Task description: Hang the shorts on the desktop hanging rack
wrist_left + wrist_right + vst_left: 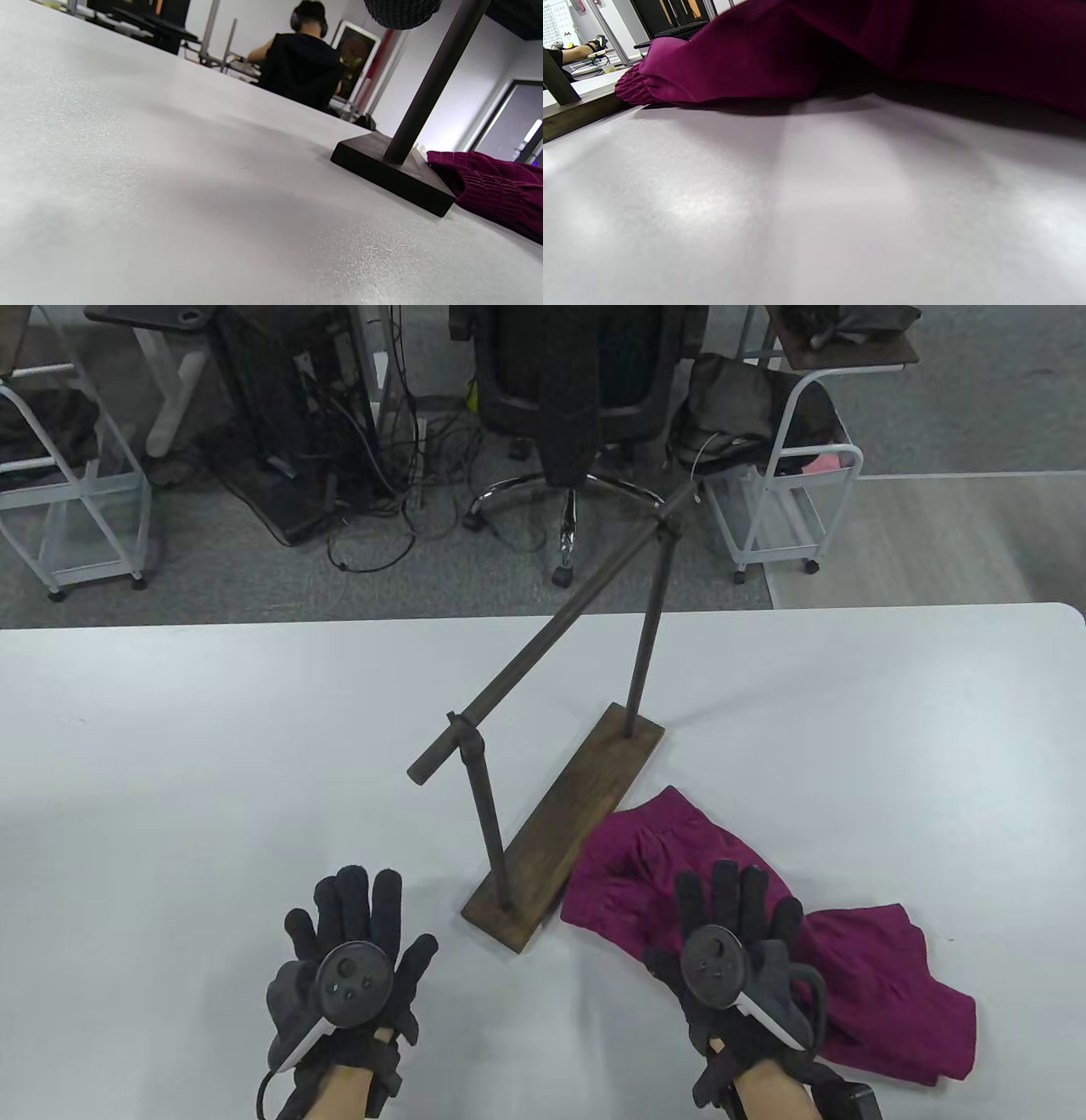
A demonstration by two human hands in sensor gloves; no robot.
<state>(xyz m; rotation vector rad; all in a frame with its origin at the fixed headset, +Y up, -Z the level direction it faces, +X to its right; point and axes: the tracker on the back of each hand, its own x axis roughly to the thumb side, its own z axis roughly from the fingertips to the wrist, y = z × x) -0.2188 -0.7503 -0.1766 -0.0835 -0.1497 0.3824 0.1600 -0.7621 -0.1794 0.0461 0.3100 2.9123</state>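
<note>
Both the left hand and the right hand wear black knitted gloves with round dark trackers, white-edged handles, black cables and bare wrists.

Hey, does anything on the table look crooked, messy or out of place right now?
Only the shorts: crumpled in a heap beside the rack's base, one edge against it, under the right hand. The rack's bar is bare. Nothing looks damaged.

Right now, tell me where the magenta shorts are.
In the table view, the crumpled magenta fabric shorts lie on the white table, right of the dark wooden rack base, with the right hand over them.
</note>
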